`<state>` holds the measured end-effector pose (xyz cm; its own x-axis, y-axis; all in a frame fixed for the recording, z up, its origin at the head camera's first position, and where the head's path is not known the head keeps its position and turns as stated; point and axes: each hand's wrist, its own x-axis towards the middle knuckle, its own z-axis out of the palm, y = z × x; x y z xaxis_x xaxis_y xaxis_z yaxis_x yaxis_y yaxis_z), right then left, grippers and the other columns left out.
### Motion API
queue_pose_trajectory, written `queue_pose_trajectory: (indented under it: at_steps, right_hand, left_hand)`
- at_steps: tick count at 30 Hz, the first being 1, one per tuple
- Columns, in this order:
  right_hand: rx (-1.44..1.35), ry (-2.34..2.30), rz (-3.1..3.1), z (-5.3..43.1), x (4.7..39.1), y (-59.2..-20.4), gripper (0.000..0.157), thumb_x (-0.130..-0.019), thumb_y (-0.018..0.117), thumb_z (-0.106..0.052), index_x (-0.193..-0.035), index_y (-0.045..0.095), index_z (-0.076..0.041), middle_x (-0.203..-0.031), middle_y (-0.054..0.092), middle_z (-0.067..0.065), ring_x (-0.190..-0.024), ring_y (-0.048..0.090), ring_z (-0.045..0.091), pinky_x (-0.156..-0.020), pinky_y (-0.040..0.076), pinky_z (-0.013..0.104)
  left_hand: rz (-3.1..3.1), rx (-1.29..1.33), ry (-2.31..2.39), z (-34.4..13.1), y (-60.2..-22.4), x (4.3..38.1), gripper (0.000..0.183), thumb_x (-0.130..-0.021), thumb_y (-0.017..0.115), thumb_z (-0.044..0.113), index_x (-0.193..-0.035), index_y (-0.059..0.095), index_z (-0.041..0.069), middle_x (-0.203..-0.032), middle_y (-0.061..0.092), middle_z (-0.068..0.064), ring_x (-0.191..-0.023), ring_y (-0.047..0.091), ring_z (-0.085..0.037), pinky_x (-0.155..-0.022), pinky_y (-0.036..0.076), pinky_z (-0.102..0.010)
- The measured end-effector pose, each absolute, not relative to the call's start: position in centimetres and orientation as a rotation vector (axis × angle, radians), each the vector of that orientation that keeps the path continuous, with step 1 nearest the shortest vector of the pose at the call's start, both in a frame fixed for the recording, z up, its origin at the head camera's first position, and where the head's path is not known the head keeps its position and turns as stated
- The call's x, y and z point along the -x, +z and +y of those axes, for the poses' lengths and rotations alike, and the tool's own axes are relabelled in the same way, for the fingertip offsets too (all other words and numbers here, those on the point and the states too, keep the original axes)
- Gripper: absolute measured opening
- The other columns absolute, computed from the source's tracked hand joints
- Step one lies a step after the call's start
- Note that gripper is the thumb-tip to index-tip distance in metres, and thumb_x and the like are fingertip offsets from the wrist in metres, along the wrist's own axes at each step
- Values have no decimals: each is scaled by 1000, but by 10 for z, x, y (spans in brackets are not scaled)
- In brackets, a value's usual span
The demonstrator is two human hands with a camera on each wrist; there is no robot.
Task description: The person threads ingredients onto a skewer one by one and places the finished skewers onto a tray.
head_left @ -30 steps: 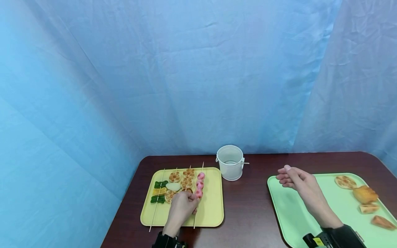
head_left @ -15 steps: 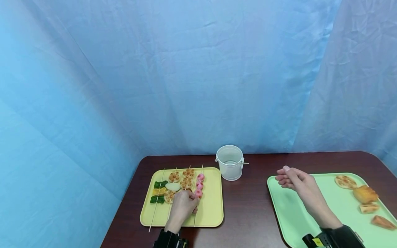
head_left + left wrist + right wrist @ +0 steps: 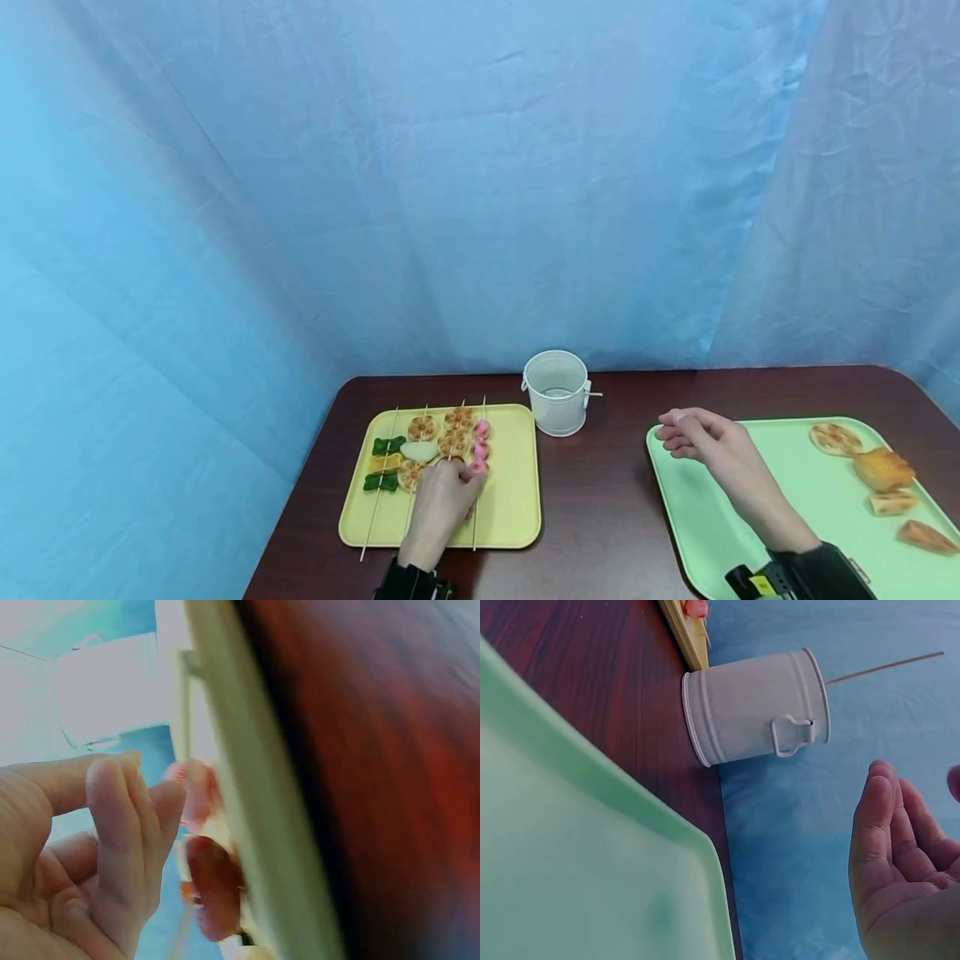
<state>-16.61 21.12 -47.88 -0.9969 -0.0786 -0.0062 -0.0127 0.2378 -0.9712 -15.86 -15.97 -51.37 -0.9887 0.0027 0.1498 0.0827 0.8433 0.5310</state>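
Observation:
In the head view my left hand [image 3: 438, 504] reaches over the yellow tray [image 3: 517, 508]. Its fingertips pinch at the lower end of a skewer of pink balls [image 3: 481, 448]. The left wrist view shows thumb and fingers [image 3: 124, 817] close together beside the pink balls [image 3: 199, 796]; the exact contact is hidden. Left of that lie a skewer of browned round slices [image 3: 453, 442], partly under the hand, one with slices and a pale piece [image 3: 418, 452], and one of green and yellow pieces [image 3: 386, 462]. My right hand [image 3: 720, 454] hovers by the green tray, fingers loosely bent, holding nothing.
A white bucket [image 3: 556, 408] with a thin stick [image 3: 885, 667] in it stands behind, between the trays. The green tray [image 3: 716, 517] at right bears a round slice [image 3: 835, 440], a golden piece [image 3: 883, 471] and two smaller browned pieces. Blue cloth [image 3: 525, 208] hangs behind the table.
The pink skewer has turned slightly, its far end shifting left toward the browned slices and its near end a little right. My right hand has drifted slightly left.

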Motion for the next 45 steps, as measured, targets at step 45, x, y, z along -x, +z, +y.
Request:
queue_pose_trajectory:
  at_steps: [45]
  right_hand:
    - [740,-1569,3646,154,159,-419,25,-73,78,-7,-97,74,-12,-88,70,-6,-74,61,2,-64,46,13]
  left_hand:
    - [-1964,-175,-2698,-46,-483,169,38,-94,59,22,-115,62,-9,-101,68,-12,-87,64,-16,-75,49,-29]
